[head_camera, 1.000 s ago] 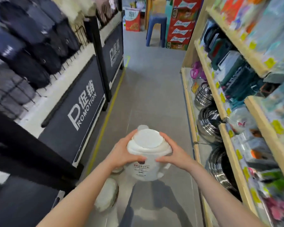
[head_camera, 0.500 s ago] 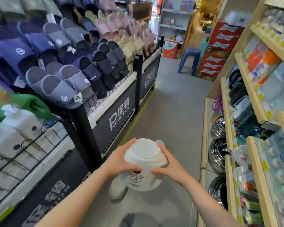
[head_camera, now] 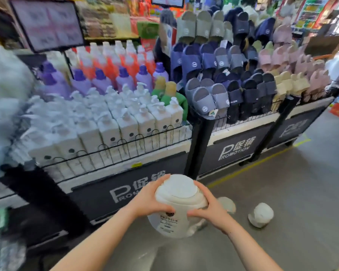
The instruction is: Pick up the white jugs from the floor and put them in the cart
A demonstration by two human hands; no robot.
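Holding one large white plastic jug with a flat round cap [head_camera: 179,204] up off the grey floor [head_camera: 292,192], upright, label toward me. My left hand [head_camera: 148,200] and right hand [head_camera: 210,209] are clamped on its shoulders from opposite sides, fingers curled round the top, thumbs to the front. Two-sided grip judged necessary: body is bulky and probably heavy, and no handle is within reach of my fingers. Two more white jugs remain on the floor: one lying on its side [head_camera: 260,215] to my right, another [head_camera: 226,204] partly hidden behind my right hand. Cart: not in view. Black promotion display stand of white pump bottles [head_camera: 125,122] sits directly ahead, so carried jug must stay clear of its wire rail. Next step, as I judge it: locate cart, lower jug in upright.
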